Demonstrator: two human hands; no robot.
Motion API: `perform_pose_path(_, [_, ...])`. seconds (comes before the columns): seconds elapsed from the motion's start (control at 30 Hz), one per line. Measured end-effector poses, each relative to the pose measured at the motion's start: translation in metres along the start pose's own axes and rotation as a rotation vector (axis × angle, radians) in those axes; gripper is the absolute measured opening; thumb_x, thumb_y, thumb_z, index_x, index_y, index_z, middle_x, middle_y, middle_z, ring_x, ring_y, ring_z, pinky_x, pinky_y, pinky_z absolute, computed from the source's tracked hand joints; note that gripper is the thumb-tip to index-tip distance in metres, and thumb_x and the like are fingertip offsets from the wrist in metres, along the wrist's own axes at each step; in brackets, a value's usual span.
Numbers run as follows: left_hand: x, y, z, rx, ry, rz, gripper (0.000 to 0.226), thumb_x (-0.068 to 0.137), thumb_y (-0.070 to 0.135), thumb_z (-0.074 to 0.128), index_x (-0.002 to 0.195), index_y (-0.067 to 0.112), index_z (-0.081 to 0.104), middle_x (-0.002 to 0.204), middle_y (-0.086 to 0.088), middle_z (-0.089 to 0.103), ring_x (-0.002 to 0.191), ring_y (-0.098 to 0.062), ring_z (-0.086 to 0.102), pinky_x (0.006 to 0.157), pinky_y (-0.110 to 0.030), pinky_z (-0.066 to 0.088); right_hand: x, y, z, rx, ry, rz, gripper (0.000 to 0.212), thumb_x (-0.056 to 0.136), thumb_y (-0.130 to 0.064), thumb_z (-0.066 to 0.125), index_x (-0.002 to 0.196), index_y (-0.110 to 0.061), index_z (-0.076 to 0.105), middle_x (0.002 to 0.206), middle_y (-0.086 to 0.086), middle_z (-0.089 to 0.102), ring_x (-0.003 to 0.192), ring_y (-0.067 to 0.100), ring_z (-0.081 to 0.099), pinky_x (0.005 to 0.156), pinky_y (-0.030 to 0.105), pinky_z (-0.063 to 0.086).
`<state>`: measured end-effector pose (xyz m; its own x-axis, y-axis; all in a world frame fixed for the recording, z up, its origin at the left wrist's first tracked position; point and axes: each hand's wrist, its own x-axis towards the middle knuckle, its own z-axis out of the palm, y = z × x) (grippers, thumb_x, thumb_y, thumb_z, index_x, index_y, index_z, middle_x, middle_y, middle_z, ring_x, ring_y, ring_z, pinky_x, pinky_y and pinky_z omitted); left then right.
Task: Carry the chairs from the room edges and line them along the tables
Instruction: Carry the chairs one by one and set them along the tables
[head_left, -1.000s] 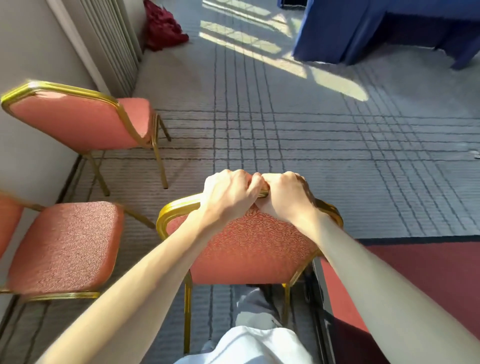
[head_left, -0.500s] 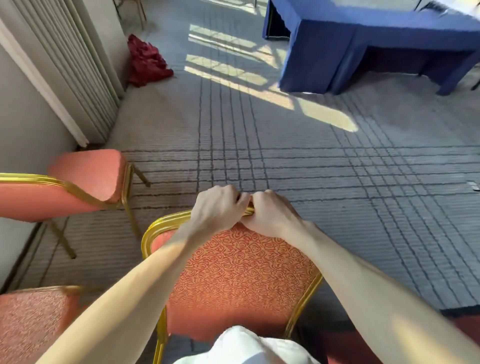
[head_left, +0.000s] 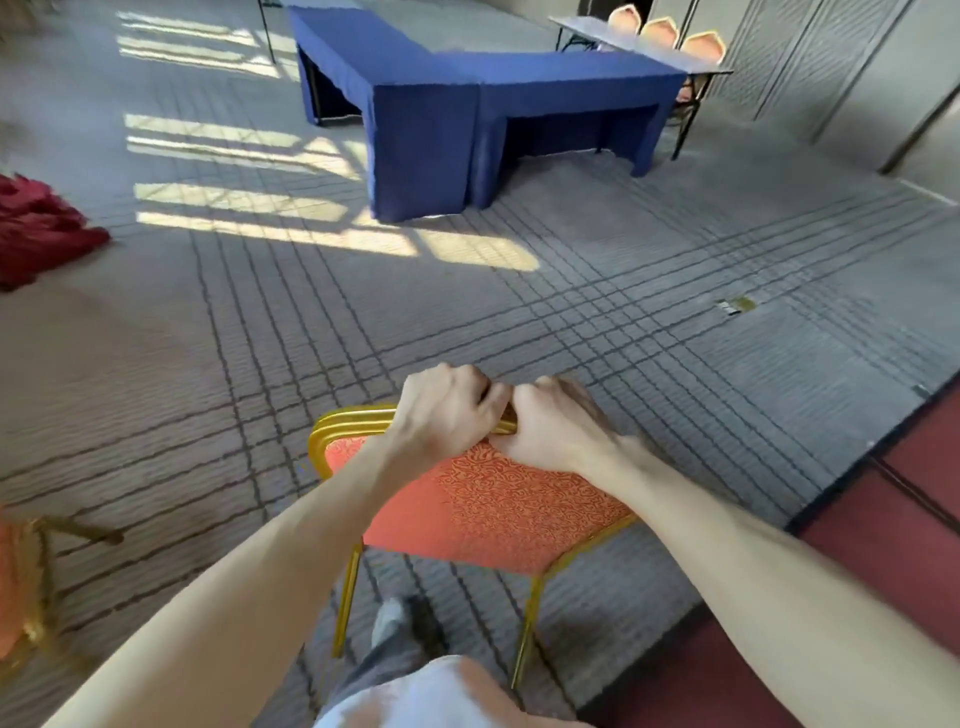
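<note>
Both the left hand (head_left: 447, 410) and the right hand (head_left: 558, 434) clench the gold top rail of the red chair (head_left: 498, 506), knuckles touching, so its weight hangs balanced beneath them. The blue-draped tables (head_left: 426, 104) stand well ahead of the hands, likely its destination.

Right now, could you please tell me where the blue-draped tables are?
In the head view, the blue-draped tables stand at top centre, across the gridded carpet from the red chair in the foreground, with three chair backs behind their right end.
</note>
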<state>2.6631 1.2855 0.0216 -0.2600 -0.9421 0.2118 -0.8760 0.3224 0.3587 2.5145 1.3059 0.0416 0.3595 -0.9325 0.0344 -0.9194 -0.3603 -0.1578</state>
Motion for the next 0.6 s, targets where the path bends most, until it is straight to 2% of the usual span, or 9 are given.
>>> perform_pose_path(0.07, [0.017, -0.011, 0.019, 0.048, -0.074, 0.053, 0.045, 0.098, 0.043, 0.036, 0.072, 0.012, 0.056, 0.092, -0.016, 0.071, 0.092, -0.038, 0.065, 0.067, -0.036, 0.043, 0.011, 0.008, 0.014, -0.031, -0.062, 0.041, 0.034, 0.081, -0.046, 0.063, 0.093, -0.014, 0.068, 0.095, 0.013, 0.073, 0.097, 0.033, 0.068, 0.082, 0.036, 0.050])
perform_pose_path(0.1, [0.029, -0.019, 0.028, 0.074, -0.126, 0.076, 0.045, 0.099, 0.043, 0.035, 0.078, 0.011, 0.060, 0.096, -0.016, 0.071, 0.096, -0.038, 0.065, 0.069, -0.036, 0.044, 0.022, 0.013, 0.020, -0.040, -0.108, 0.070, 0.031, 0.081, -0.044, 0.062, 0.090, -0.014, 0.066, 0.097, 0.013, 0.072, 0.099, 0.034, 0.066, 0.083, 0.037, 0.048])
perform_pose_path(0.2, [0.057, -0.042, 0.054, 0.071, -0.280, 0.135, 0.051, 0.099, 0.048, 0.026, 0.095, 0.013, 0.064, 0.103, -0.012, 0.069, 0.100, -0.037, 0.063, 0.072, -0.037, 0.045, 0.047, 0.025, 0.037, -0.031, -0.250, 0.142, 0.026, 0.081, -0.036, 0.061, 0.069, -0.018, 0.046, 0.090, 0.011, 0.066, 0.093, 0.035, 0.063, 0.078, 0.039, 0.040])
perform_pose_path(0.3, [0.085, -0.063, 0.080, 0.031, -0.384, 0.206, 0.047, 0.102, 0.044, 0.025, 0.105, 0.016, 0.063, 0.109, -0.008, 0.067, 0.101, -0.034, 0.062, 0.072, -0.036, 0.038, 0.077, 0.037, 0.049, -0.018, -0.306, 0.217, 0.028, 0.077, -0.036, 0.062, 0.065, -0.021, 0.041, 0.079, 0.006, 0.061, 0.087, 0.034, 0.063, 0.073, 0.038, 0.042])
perform_pose_path(0.37, [0.104, -0.071, 0.093, -0.021, -0.397, 0.223, 0.045, 0.103, 0.040, 0.028, 0.104, 0.014, 0.064, 0.107, -0.008, 0.068, 0.099, -0.034, 0.063, 0.072, -0.035, 0.038, 0.095, 0.047, 0.055, -0.012, -0.319, 0.267, 0.026, 0.075, -0.039, 0.064, 0.071, -0.019, 0.048, 0.082, 0.007, 0.064, 0.088, 0.033, 0.063, 0.078, 0.040, 0.048])
perform_pose_path(0.43, [0.120, -0.068, 0.097, -0.068, -0.351, 0.216, 0.041, 0.103, 0.038, 0.034, 0.095, 0.012, 0.066, 0.100, -0.010, 0.069, 0.094, -0.034, 0.064, 0.071, -0.037, 0.044, 0.108, 0.056, 0.056, -0.018, -0.316, 0.297, 0.026, 0.076, -0.043, 0.064, 0.077, -0.020, 0.052, 0.089, 0.009, 0.066, 0.093, 0.032, 0.063, 0.081, 0.039, 0.047])
perform_pose_path(0.53, [0.149, -0.064, 0.103, -0.086, -0.287, 0.209, 0.041, 0.101, 0.038, 0.037, 0.084, 0.015, 0.065, 0.093, -0.009, 0.070, 0.090, -0.035, 0.064, 0.071, -0.039, 0.048, 0.124, 0.073, 0.047, 0.063, -0.277, 0.413, 0.023, 0.076, -0.041, 0.064, 0.077, -0.019, 0.055, 0.086, 0.009, 0.063, 0.089, 0.031, 0.063, 0.074, 0.036, 0.049])
perform_pose_path(0.6, [0.175, -0.061, 0.109, -0.099, -0.253, 0.217, 0.048, 0.098, 0.046, 0.028, 0.083, 0.019, 0.065, 0.091, -0.007, 0.070, 0.087, -0.034, 0.064, 0.067, -0.037, 0.045, 0.138, 0.088, 0.041, 0.130, -0.242, 0.486, 0.023, 0.074, -0.040, 0.066, 0.075, -0.019, 0.056, 0.079, 0.005, 0.060, 0.084, 0.029, 0.063, 0.070, 0.034, 0.051])
